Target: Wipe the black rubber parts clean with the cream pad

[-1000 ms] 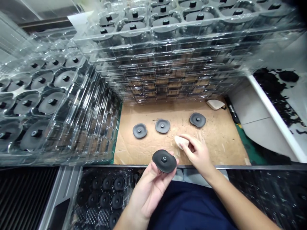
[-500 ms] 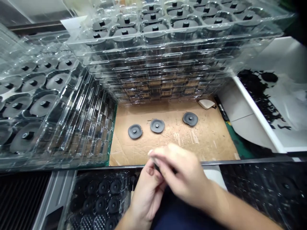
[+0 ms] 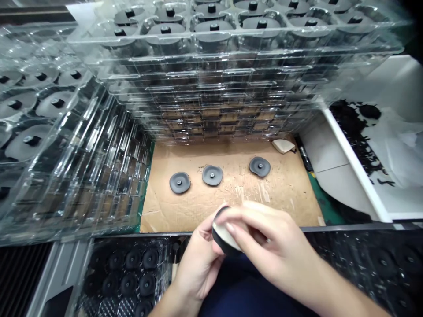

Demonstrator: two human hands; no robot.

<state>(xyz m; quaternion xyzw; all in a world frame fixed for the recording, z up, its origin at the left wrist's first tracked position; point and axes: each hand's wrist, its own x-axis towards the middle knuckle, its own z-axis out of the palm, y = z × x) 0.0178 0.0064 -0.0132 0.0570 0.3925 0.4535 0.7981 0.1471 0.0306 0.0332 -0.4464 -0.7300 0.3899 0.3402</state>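
Observation:
Both my hands are at the front edge of the cardboard sheet [image 3: 185, 215]. My left hand [image 3: 200, 259] grips the edge of a small dark disc [image 3: 226, 240] that is tilted up and shows a cream-coloured band or face. The fingers of my right hand [image 3: 274, 246] are closed over the disc's upper right side and hide part of it. Beyond my hands, three grey rounded discs with a centre stud lie on the cardboard: a left one [image 3: 179, 182], a middle one [image 3: 212, 175] and a right one [image 3: 260, 166].
Tall stacks of clear plastic trays holding grey discs stand behind [image 3: 214, 57] and at left [image 3: 82, 145]. A white bin [image 3: 360, 163] with black scraps is at right. A cream wedge-shaped piece [image 3: 283, 145] lies by a black marker [image 3: 304, 154]. Below sits another disc tray [image 3: 128, 281].
The disc in my hands now shows plainly with its cream part, where it was mostly hidden before. My right hand has shifted slightly right. The whole view has moved a little.

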